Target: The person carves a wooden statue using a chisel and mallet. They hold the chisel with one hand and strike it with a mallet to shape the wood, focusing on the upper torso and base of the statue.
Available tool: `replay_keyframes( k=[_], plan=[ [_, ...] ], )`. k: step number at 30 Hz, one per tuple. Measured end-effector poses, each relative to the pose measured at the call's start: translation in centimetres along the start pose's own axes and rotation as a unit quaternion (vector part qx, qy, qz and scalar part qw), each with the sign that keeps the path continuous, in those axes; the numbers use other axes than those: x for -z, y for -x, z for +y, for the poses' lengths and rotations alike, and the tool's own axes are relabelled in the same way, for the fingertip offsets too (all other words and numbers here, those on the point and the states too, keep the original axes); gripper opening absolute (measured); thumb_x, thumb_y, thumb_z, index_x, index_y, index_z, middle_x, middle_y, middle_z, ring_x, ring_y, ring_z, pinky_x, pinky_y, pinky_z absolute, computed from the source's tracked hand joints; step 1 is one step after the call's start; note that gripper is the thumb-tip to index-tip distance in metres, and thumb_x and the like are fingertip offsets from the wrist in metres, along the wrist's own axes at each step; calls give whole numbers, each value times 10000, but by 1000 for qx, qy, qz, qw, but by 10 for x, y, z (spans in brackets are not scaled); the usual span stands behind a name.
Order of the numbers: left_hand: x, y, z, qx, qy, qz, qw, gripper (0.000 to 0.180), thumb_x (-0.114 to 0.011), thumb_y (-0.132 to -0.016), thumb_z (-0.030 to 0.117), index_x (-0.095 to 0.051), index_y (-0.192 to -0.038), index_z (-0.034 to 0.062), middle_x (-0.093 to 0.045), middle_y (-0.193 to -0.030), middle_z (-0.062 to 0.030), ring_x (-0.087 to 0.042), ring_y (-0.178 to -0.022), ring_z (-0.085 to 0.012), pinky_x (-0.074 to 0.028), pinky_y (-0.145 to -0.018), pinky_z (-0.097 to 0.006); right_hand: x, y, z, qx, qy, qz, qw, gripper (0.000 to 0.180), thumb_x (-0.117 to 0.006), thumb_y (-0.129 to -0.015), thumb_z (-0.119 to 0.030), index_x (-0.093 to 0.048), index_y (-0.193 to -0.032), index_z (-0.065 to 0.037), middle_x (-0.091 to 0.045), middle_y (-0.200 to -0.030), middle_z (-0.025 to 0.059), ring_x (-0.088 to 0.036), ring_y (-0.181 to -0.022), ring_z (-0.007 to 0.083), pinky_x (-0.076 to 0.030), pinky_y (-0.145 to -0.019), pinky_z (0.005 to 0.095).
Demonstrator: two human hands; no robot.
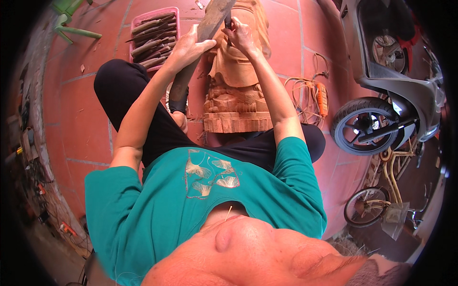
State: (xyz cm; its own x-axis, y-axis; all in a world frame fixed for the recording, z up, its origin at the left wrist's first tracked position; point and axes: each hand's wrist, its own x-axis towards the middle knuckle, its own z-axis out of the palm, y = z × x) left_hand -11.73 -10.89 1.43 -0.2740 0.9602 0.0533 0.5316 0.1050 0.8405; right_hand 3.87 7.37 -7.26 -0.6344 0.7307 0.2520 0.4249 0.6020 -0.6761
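Observation:
A carved wooden statue [234, 71] lies on the tiled floor before my crossed legs, its flat base toward me. My left hand [188, 50] is closed around a long, worn wooden club [212, 21], which slants from beside my foot up over the statue's left side. My right hand [241, 35] grips a dark, slim chisel [228, 23] held over the upper part of the statue. The chisel's cutting tip is too small to make out, and the club's far end runs out of the picture.
Left of the statue stands a pink basket [177, 28] holding several wood-handled carving tools [151, 40]. An orange power strip [322, 99] with a coiled cord lies to the right. Farther right are a motorbike [365, 125] and a bicycle [366, 207]; a green plastic stool [78, 32] is at far left.

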Motion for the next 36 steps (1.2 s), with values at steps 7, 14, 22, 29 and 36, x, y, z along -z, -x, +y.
replay_keyframes(
  k=[7, 14, 22, 29, 36],
  plan=[
    [-1, 0, -4, -39, 8, 88, 995, 718, -725, -902, 405, -483, -1416, -34, -689, -864, -153, -696, -716, -188, -559, -586, -356, -3, -2, 2, 22, 3, 15, 1000, 324, -775, -858, -255, -610, -1018, -26, -694, -805, 232, -691, -801, 450, -534, -705, 513],
    [11, 5, 10, 42, 131, -75, 988, 621, -719, -919, 424, -538, -1342, 8, -620, -803, -42, -595, -602, -127, -497, -506, -288, 1, -4, 16, -32, -13, 23, 999, 339, -801, -847, -276, -616, -969, -20, -714, -775, 193, -731, -758, 346, -538, -659, 456],
    [13, 8, 18, 18, 170, -24, 985, 587, -714, -930, 398, -560, -1318, -16, -637, -878, -62, -611, -693, -120, -508, -607, -284, 17, -5, 21, -98, -169, 44, 980, 324, -798, -893, -288, -652, -1008, -23, -721, -744, 94, -700, -646, 147, -545, -589, 322],
    [9, 9, 21, 18, 136, -13, 990, 595, -720, -915, 379, -558, -1327, -19, -657, -880, -77, -631, -714, -133, -518, -618, -299, -1, 2, 17, -13, -23, 67, 997, 374, -810, -850, -295, -608, -986, -11, -701, -745, 171, -707, -692, 345, -531, -632, 438],
    [2, 2, 5, -17, 78, 19, 997, 625, -727, -907, 387, -535, -1365, 7, -650, -829, -78, -627, -658, -136, -514, -576, -305, -9, 0, -2, 18, -4, 28, 999, 304, -774, -883, -226, -578, -997, -23, -683, -778, 217, -680, -786, 450, -518, -688, 509]
  ],
)
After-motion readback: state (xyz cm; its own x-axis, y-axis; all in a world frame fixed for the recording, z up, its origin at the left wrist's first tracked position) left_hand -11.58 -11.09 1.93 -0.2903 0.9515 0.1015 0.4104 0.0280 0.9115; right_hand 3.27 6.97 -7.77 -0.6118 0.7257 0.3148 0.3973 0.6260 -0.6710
